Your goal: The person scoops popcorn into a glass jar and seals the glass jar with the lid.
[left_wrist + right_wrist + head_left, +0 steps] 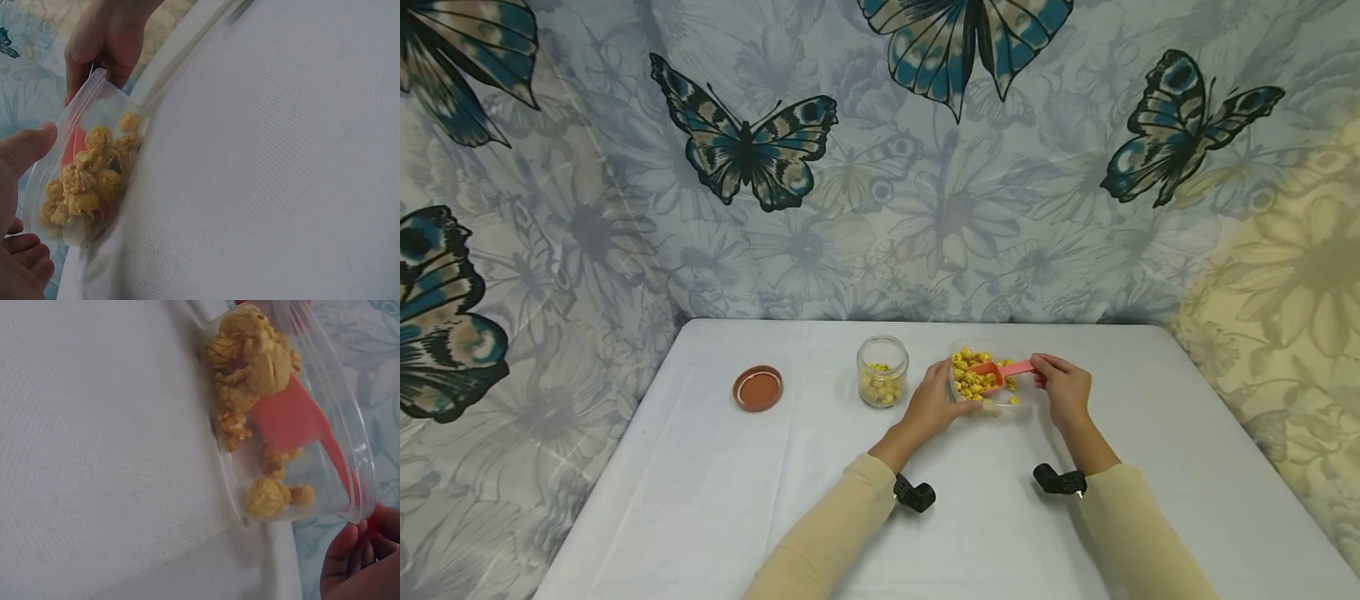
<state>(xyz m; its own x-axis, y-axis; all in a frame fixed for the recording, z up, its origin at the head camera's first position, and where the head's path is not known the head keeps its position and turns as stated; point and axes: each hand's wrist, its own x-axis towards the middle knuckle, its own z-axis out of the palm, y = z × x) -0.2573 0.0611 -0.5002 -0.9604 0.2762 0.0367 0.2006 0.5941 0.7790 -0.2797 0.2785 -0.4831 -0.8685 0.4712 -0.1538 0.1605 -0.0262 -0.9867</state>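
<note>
Scoop [991, 377] sits in the tub [367, 459], right of centre in the head frame, its bowl among the popcorn [973, 385], handle sticking out over the right rim. Tub is on the tabletop [700, 508], near the back edge. A few loose pieces lie at the tub's right end, seen in the right wrist view.

Room: narrow gap between jar [862, 377] and left hand [931, 405]; wider stretch between jar and lid [757, 388]. Broad white surface from right hand [1063, 387] to the slanting right edge, and across lower left. Front edge out of frame.

Left hand comes up from lower centre, angled right, fingers and thumb spread around the tub's left side, holding it. Right hand comes from lower right, angled left, wrist bent inward, fingers pinching the end of the scoop handle. Forearms apart, uncrossed, beige sleeves [835, 529], black camera at each wrist.

Jar centre frame, uncapped, partly filled with popcorn. Lid left of it, flat. Butterfly backdrop [865, 258] behind.
</note>
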